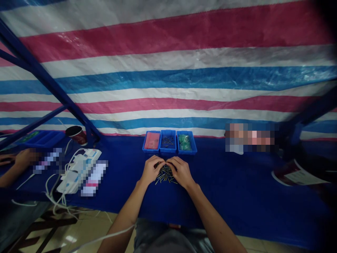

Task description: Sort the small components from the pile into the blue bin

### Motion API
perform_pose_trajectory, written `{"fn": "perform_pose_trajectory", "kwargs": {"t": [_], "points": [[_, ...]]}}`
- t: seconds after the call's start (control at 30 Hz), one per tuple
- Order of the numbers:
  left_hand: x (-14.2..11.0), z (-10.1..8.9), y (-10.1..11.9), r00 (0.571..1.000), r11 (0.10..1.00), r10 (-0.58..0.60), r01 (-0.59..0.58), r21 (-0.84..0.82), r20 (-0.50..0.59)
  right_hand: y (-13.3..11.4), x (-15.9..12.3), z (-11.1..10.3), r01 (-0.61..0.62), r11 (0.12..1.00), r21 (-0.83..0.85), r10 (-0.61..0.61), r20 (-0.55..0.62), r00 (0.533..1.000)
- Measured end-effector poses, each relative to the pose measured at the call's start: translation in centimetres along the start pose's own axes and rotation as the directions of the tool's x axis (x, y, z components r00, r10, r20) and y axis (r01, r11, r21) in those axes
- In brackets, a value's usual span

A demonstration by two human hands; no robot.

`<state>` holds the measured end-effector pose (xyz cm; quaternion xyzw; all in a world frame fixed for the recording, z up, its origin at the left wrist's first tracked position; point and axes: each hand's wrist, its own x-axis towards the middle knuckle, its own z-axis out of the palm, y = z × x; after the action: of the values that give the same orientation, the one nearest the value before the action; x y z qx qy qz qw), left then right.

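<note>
A loose pile of thin metal pins (165,176) with dark and brass-coloured parts lies on the blue-covered table (223,189). My left hand (152,170) and my right hand (181,172) curve over the pile from either side, their fingertips meeting above its far end. Whether the fingers grip any pins is hidden. Just beyond them stand several blue trays: one holds a red packet (151,141), the middle one metal pins (167,141), and the third a green packet (185,142).
On the left, a co-worker's hand (25,158) rests near a white power strip (79,170) with tangled white cables. A paper cup (76,135) and a long blue tray (43,138) stand behind. Blurred items sit at the far right, with printed paper (297,175) nearby.
</note>
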<state>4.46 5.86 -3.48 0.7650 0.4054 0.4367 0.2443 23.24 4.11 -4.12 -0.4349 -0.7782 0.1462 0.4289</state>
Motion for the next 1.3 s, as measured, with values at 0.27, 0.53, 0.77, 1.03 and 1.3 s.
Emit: {"fn": "perform_pose_trajectory", "kwargs": {"t": [0.27,0.53,0.77,1.03,1.3], "points": [[0.1,0.0,0.1,1.000,1.000,0.008,-0.008,0.029,0.007,-0.1,0.1,-0.1,-0.003,1.000,0.006,0.003,-0.003,1.000],[0.0,0.0,0.0,1.000,0.999,-0.003,0.002,0.038,0.017,0.1,0.0,0.1,0.015,1.000,0.013,-0.014,-0.024,1.000],[0.0,0.0,0.1,0.999,0.999,0.010,-0.012,0.051,0.033,0.7,-0.4,0.6,0.039,0.998,0.046,-0.035,-0.085,0.996],[0.0,-0.2,0.3,1.000,0.999,0.019,-0.020,0.047,0.024,0.9,-0.4,0.8,0.052,0.998,0.032,-0.048,-0.111,0.993],[0.0,0.0,0.1,1.000,1.000,0.012,-0.012,0.024,0.018,0.0,-0.1,-0.1,0.020,0.999,-0.034,-0.021,-0.025,0.999]]}}
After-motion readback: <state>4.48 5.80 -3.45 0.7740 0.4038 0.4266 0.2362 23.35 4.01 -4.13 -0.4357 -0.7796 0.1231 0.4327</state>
